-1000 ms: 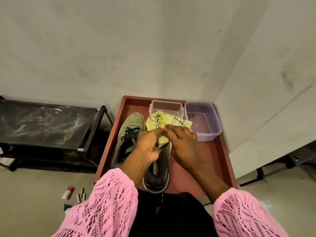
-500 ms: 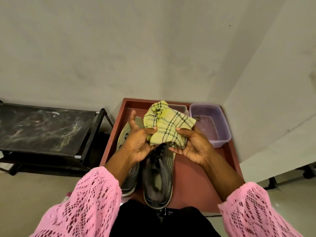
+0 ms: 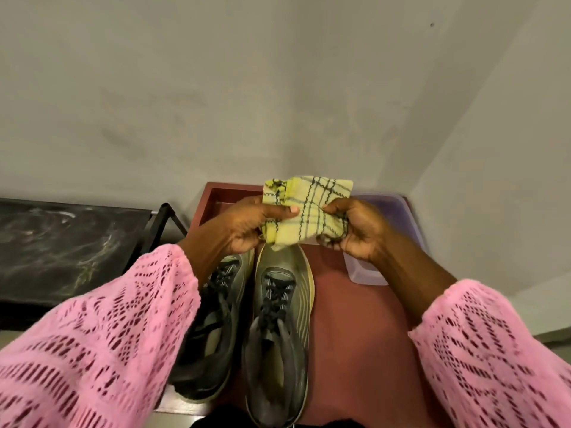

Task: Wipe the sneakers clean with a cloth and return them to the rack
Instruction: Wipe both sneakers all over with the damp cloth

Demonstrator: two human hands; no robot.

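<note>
cloth: yellow with dark check lines, folded and bunched, held up between both hands above the toes of the sneakers.
left hand: grips the cloth's left side, thumb laid across its front.
right hand: pinches the cloth's right edge with curled fingers.
right sneaker: dark grey with yellowish sole and black laces, toe pointing away, lying on the red tray.
left sneaker: just beside it, partly hidden by the pink knitted sleeve.
purple tub: at the tray's far right corner, mostly behind the right hand.
rack: black, to the left, against the wall.
</note>
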